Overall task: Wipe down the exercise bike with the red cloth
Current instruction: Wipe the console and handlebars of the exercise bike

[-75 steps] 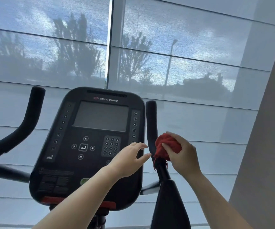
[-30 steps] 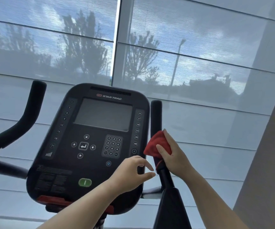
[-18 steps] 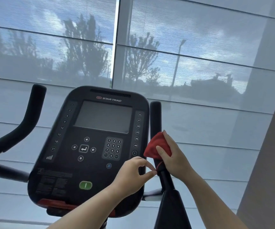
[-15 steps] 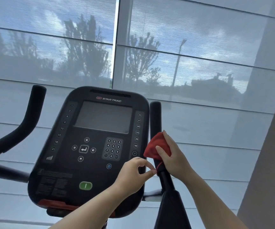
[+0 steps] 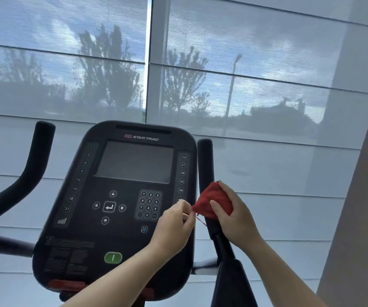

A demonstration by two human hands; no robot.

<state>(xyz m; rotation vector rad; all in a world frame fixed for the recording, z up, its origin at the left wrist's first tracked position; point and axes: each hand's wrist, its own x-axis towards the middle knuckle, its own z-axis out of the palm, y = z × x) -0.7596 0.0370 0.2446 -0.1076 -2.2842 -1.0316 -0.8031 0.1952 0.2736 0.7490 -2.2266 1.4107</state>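
- The red cloth (image 5: 211,201) is bunched around the right handlebar (image 5: 205,165) of the exercise bike (image 5: 103,235), partway up the upright black grip, just to the right of the console's edge.
- The right hand (image 5: 234,214) is clamped on the cloth, thumb across its front and fingers curled behind it, pressing it onto the grip.
- The left hand (image 5: 175,227) is closed in a pinch at the cloth's lower left corner, thumb and forefinger together; a thin red thread (image 5: 201,220) trails from that corner just beside the fingertips, and whether the pinch has the thread or the corner itself is not clear.
- Both forearms come up from the bottom edge, the left one crossing in front of the console's lower right part.
- The console (image 5: 116,218) is a black panel, tilted back, with a dark screen (image 5: 134,161), a number keypad (image 5: 148,204), arrow keys around an enter key, a green button (image 5: 113,257) low down and the words STAR TRAC at the top.
- The left handlebar (image 5: 32,165) curves up, well apart from both hands.
- Behind the bike hang pale window blinds (image 5: 267,63), with trees and a lamp post showing dimly through them.
- A plain wall (image 5: 360,218) runs along the right.
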